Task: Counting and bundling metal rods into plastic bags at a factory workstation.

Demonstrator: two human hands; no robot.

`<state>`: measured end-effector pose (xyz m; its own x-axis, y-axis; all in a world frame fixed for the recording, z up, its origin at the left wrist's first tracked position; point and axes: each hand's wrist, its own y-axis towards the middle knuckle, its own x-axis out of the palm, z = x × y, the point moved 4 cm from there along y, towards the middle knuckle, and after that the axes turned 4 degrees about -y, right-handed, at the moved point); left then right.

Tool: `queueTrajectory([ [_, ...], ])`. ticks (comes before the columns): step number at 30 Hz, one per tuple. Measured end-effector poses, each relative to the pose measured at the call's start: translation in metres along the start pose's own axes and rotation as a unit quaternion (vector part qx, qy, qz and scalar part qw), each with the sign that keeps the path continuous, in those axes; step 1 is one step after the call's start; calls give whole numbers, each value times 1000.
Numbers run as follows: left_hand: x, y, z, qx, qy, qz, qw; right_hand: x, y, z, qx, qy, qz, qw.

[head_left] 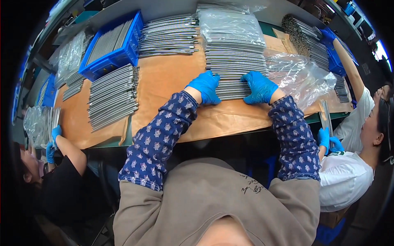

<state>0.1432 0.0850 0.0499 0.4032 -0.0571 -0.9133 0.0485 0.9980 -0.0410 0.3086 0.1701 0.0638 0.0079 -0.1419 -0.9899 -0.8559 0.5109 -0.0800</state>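
A broad stack of thin silver metal rods [236, 61] lies crosswise in front of me on brown paper [168, 82]. My left hand [206, 87], in a blue glove, presses its curled fingers against the left ends of the nearest rods. At their right ends my right hand [259, 87], gloved alike, grips in the same way. The rods between my hands lie level. Clear plastic film [232, 26] covers the far part of the stack. Patterned blue sleeve covers [158, 135] are on both my forearms.
To the left are a rod pile [113, 96] and a blue bin [108, 67] of rods. Another pile [168, 35] lies beyond. Crumpled clear plastic [301, 78] spreads at the right. Co-workers' gloved hands hold rods at the left [53, 141] and right [328, 139]; another gloved hand [327, 36] reaches farther right.
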Motion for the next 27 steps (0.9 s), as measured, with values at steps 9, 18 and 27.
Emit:
queueTrajectory([
  [9, 3, 1, 20, -11, 102, -105, 989, -1, 3, -4, 5, -10, -80, 997],
  [18, 9, -4, 25, -14, 95, -124, 988, 2, 0, -13, 39, 60, -104, 992],
  [27, 12, -15, 29, 0, 72, -65, 995, 11, -4, -21, 22, -8, -141, 990],
])
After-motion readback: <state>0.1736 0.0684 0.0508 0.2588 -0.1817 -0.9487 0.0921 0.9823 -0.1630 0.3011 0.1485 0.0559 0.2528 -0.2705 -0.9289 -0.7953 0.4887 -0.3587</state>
